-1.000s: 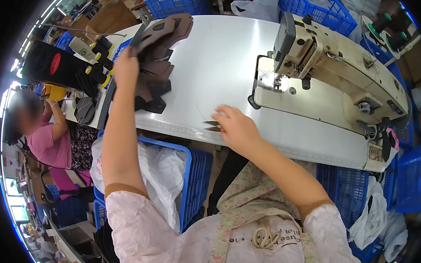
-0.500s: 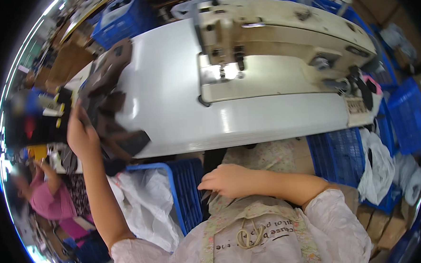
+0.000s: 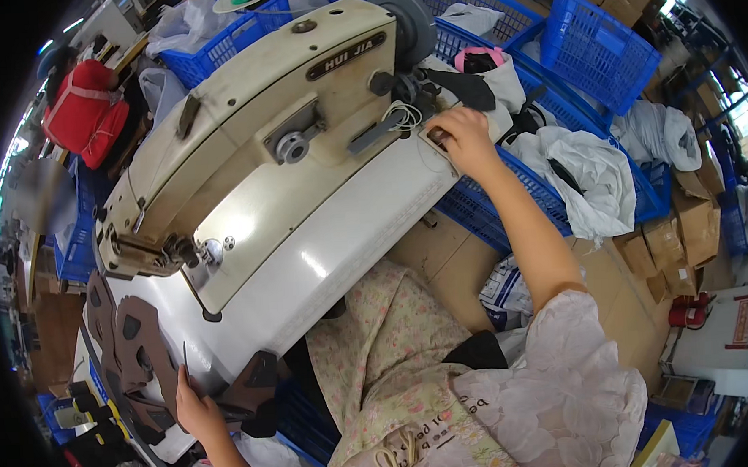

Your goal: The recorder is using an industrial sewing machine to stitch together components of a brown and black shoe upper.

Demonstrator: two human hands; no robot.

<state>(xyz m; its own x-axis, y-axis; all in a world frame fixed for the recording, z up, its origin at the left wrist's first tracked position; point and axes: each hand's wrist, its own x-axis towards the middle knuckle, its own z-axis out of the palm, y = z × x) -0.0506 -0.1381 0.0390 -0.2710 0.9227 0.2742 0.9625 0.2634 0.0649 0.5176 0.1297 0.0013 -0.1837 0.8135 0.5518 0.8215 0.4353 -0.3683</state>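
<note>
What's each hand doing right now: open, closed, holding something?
Left hand: closed, holding a thin dark piece.
Right hand: fingers curled at the corner of the white table; whether it grips anything cannot be told.

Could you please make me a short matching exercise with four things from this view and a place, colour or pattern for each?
1. Sewing machine
2. Brown pieces
3. Right hand
4. Apron

A. Floral-patterned
B. At the right-hand end of the white table
C. Cream-painted metal
D. Beside the left hand

Right pairs: 1-C, 2-D, 3-B, 4-A
</note>
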